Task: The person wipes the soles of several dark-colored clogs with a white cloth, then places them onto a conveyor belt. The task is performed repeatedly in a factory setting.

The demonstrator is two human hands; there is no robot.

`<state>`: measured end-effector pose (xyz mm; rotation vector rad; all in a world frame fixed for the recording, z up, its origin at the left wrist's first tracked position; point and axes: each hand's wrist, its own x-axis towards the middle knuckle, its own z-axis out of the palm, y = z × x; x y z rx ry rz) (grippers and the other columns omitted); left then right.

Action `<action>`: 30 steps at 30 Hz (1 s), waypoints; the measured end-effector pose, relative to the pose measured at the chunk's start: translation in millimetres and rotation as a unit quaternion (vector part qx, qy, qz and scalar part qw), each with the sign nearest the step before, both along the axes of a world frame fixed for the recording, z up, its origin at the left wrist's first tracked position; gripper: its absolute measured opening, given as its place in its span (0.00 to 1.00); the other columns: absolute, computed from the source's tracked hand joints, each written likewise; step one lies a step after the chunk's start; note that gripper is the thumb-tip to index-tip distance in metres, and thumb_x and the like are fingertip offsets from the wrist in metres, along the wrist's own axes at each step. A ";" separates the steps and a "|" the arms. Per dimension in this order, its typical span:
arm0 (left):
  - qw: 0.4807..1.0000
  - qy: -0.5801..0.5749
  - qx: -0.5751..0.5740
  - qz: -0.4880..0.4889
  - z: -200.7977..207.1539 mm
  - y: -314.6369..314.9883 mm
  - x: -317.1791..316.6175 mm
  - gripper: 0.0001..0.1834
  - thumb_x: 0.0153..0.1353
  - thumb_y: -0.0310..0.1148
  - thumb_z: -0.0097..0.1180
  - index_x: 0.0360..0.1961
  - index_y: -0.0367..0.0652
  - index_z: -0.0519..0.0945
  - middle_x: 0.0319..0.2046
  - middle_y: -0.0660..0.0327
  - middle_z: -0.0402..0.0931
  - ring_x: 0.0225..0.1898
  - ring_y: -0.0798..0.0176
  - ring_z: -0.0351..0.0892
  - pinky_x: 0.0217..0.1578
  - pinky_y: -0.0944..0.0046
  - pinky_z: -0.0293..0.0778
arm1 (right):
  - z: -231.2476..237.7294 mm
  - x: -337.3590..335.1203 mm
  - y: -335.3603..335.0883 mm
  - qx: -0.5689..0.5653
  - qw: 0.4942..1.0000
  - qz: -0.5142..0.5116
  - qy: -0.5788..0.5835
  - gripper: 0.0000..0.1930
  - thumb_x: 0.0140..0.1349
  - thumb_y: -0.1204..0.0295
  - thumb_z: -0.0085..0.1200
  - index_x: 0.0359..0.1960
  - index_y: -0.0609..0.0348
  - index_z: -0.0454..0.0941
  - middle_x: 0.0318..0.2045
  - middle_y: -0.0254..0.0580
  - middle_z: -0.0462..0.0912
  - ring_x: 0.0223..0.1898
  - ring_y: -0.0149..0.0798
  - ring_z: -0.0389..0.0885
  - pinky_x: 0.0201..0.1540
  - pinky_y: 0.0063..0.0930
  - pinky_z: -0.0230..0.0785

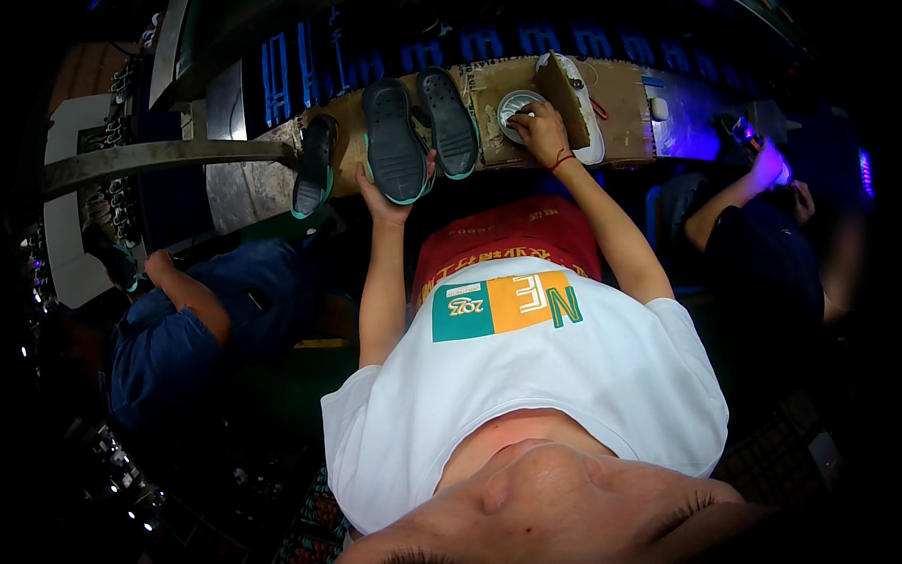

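Observation:
My left hand [383, 199] grips a dark grey shoe sole [393, 132] with a teal edge, its fingers and thumb on either side of the lower end. The sole is tilted up with its grooved face showing. Beside it on the right, a second similar sole [447, 122] lies on the cardboard-covered bench. Over a small round whitish bowl [512, 101], my right hand [542, 133] has its fingers bent together down inside the rim. Whatever these fingers hold, if anything, is hidden. A red cord circles that wrist.
A brown cardboard piece [564, 99] stands against a white container [595, 141] right of the bowl. A third sole [315, 167] lies at left near a metal bar [169, 155]. Blue racks [479, 42] line the back. Other people [202, 301] work on both sides.

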<state>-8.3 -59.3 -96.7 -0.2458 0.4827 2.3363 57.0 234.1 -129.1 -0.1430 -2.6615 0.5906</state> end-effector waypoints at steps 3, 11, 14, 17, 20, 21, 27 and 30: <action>0.995 0.068 0.063 -0.036 -3.9 -0.3 -4.2 0.43 0.59 0.64 0.34 0.65 0.42 0.58 0.59 0.44 0.63 0.59 0.43 0.65 0.56 0.45 0.66 | 18.1 1.9 -3.9 0.006 1.000 -0.008 0.011 0.05 0.51 0.69 0.60 0.30 0.49 0.85 0.32 0.37 0.79 0.40 0.44 0.74 0.43 0.38 0.68; 0.855 0.420 -0.297 -0.065 50.9 17.0 2.3 0.41 0.50 0.36 0.62 0.63 0.37 0.58 0.56 0.53 0.67 0.55 0.54 0.70 0.58 0.56 0.65 | 11.9 8.0 11.9 0.016 0.999 0.033 -0.030 0.05 0.53 0.70 0.58 0.32 0.51 0.84 0.34 0.41 0.79 0.37 0.45 0.75 0.41 0.38 0.68; 0.782 0.505 -0.361 -0.052 63.6 16.9 7.3 0.45 0.42 0.21 0.68 0.62 0.37 0.59 0.53 0.55 0.69 0.56 0.57 0.69 0.57 0.58 0.65 | 71.0 12.6 0.9 -0.071 0.996 0.056 0.027 0.06 0.54 0.72 0.58 0.33 0.52 0.84 0.35 0.42 0.80 0.38 0.45 0.76 0.41 0.36 0.69; 0.766 0.553 -0.328 -0.008 83.5 28.7 12.8 0.44 0.42 0.23 0.68 0.62 0.39 0.60 0.54 0.54 0.68 0.58 0.58 0.67 0.58 0.58 0.64 | 113.4 18.4 -9.7 -0.164 0.974 0.134 0.076 0.07 0.54 0.73 0.58 0.34 0.53 0.83 0.36 0.42 0.79 0.39 0.44 0.76 0.41 0.34 0.69; 0.580 0.704 -0.409 -0.012 104.2 33.8 10.4 0.49 0.41 0.30 0.70 0.64 0.41 0.55 0.59 0.53 0.64 0.63 0.55 0.61 0.66 0.52 0.50 | 137.8 19.2 -23.1 -0.165 0.961 0.199 0.100 0.08 0.53 0.74 0.60 0.35 0.54 0.83 0.36 0.41 0.78 0.38 0.42 0.76 0.40 0.32 0.69; 0.495 0.749 -0.440 -0.011 115.5 35.8 10.7 0.51 0.41 0.32 0.70 0.65 0.41 0.53 0.59 0.53 0.63 0.64 0.55 0.60 0.67 0.51 0.45 | 139.1 18.7 -24.0 -0.148 0.965 0.198 0.089 0.08 0.53 0.74 0.60 0.36 0.54 0.83 0.37 0.41 0.78 0.39 0.42 0.76 0.41 0.32 0.69; 0.521 0.749 -0.408 0.016 119.8 38.5 13.0 0.49 0.43 0.46 0.69 0.64 0.45 0.57 0.60 0.58 0.62 0.66 0.58 0.56 0.69 0.51 0.25 | 151.3 18.7 -25.8 -0.147 0.964 0.213 0.067 0.06 0.52 0.74 0.60 0.34 0.56 0.83 0.33 0.40 0.78 0.35 0.42 0.75 0.38 0.31 0.68; 0.474 0.759 -0.447 -0.025 129.8 35.7 13.8 0.47 0.43 0.48 0.68 0.63 0.46 0.58 0.60 0.59 0.62 0.65 0.60 0.57 0.69 0.51 0.26 | 152.4 20.4 -24.4 -0.195 0.954 0.222 0.048 0.06 0.53 0.74 0.60 0.33 0.57 0.83 0.32 0.40 0.79 0.34 0.42 0.76 0.36 0.30 0.69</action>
